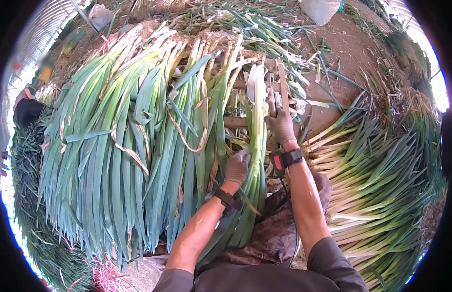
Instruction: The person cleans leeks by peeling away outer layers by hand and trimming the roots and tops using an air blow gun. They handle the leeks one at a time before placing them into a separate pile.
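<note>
Long green onions [257,131] with pale stalks and green leaves lie lengthwise in front of me, their leaves hanging toward my lap. My left hand [237,168], in a brownish glove, is closed beside the leaves of this bundle; what its fingers hold is hidden. My right hand [282,125], gloved too, is at the right side of the pale stalks, with fingers pointing away from me along a narrow tool or strip [283,87]. Its grip is too small to make out. Dark bands are strapped around both wrists.
A wide row of untrimmed onions [119,131] covers the wooden rack [235,122] to the left. Cleaner onions with white stalks [352,194] are piled at the right. Loose leaves [265,29] litter the far side, near a white sack [321,10]. Pink string [106,275] lies at lower left.
</note>
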`<control>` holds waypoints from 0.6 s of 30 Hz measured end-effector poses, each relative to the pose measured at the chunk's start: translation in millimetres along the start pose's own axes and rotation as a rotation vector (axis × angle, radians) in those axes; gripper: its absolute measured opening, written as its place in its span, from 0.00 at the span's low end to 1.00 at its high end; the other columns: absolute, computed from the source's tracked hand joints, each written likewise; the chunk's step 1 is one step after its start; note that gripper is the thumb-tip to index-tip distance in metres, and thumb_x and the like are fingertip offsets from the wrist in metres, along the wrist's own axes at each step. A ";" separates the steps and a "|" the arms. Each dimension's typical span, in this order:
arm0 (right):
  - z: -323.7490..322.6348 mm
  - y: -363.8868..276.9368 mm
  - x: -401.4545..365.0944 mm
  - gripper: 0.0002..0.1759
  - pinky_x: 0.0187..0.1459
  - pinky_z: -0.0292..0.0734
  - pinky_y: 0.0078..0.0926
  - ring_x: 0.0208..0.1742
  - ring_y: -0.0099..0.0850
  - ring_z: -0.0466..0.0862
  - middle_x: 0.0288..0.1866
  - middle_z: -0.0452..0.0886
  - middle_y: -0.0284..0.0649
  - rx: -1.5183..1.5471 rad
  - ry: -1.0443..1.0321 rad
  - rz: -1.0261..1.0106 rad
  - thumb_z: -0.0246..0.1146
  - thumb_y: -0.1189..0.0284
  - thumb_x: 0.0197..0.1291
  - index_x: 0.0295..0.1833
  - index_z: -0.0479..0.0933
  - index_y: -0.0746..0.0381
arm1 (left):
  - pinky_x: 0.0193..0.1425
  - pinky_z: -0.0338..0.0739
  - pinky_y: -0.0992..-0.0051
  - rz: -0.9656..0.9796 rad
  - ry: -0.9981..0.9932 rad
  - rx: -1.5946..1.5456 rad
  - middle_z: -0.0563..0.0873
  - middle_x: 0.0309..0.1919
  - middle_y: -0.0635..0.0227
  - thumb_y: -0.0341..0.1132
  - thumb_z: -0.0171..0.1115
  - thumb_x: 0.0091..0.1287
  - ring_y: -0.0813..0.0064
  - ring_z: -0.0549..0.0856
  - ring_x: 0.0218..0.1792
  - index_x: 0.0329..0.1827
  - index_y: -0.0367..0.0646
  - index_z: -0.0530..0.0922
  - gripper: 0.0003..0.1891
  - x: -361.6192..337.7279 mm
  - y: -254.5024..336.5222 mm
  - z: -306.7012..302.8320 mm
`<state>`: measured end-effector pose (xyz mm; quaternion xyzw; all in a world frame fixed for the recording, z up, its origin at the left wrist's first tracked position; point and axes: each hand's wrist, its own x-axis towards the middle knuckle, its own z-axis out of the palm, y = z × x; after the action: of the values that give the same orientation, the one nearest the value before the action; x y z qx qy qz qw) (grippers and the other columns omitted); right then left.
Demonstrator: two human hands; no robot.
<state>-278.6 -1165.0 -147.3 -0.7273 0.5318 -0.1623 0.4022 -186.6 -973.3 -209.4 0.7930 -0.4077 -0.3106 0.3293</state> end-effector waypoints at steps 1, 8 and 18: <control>4.8 -4.7 -6.9 0.21 0.44 0.81 0.41 0.37 0.47 0.88 0.35 0.86 0.57 -0.040 -0.034 -0.038 0.68 0.63 0.55 0.47 0.81 0.69 | 0.46 0.78 0.54 0.061 -0.031 0.047 0.86 0.38 0.45 0.45 0.56 0.73 0.44 0.85 0.42 0.45 0.39 0.82 0.17 -3.8 6.3 2.1; 9.7 -29.7 -68.8 0.23 0.47 0.81 0.40 0.41 0.47 0.88 0.38 0.86 0.58 0.114 -0.160 -0.162 0.69 0.66 0.53 0.51 0.80 0.68 | 0.47 0.82 0.54 0.155 -0.201 0.529 0.88 0.38 0.50 0.39 0.66 0.62 0.48 0.88 0.43 0.44 0.44 0.84 0.11 22.6 50.0 -65.9; 9.5 -22.0 -109.9 0.27 0.48 0.80 0.40 0.42 0.52 0.86 0.38 0.84 0.57 0.195 -0.156 -0.106 0.71 0.68 0.51 0.56 0.76 0.70 | 0.53 0.81 0.64 0.156 0.375 1.103 0.85 0.47 0.55 0.40 0.70 0.61 0.58 0.84 0.53 0.51 0.40 0.80 0.19 161.1 50.9 -105.2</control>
<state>-300.0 -1059.2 -115.4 -0.7222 0.4414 -0.1775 0.5021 -52.6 -1105.1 -144.0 0.8563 -0.5009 0.1182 -0.0437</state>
